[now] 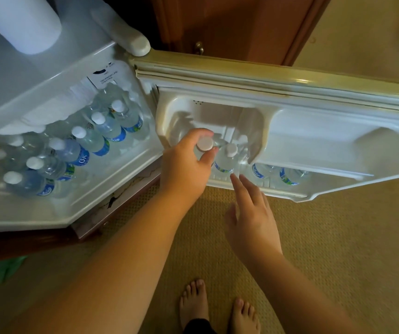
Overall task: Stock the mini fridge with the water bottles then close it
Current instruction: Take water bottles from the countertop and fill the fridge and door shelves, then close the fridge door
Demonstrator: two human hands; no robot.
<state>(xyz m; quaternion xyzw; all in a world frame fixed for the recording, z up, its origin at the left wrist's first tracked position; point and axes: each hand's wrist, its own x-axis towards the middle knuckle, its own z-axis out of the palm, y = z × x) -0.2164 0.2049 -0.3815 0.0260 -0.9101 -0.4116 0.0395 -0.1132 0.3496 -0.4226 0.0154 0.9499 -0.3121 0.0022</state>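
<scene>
Holding a water bottle [204,147] by its cap, the left hand [186,165] lowers it into the door shelf [287,189], just beside another bottle [226,157]. The right hand [254,213] is open and holds nothing, near the shelf. The bottle could bump its neighbor and tip if dropped crooked.

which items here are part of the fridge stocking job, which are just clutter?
Job: bottle gripped by left hand; right hand, open; door shelf; shelved bottles; fridge door.
Clutter: paper roll; green scrap; cabinet knob.
</scene>
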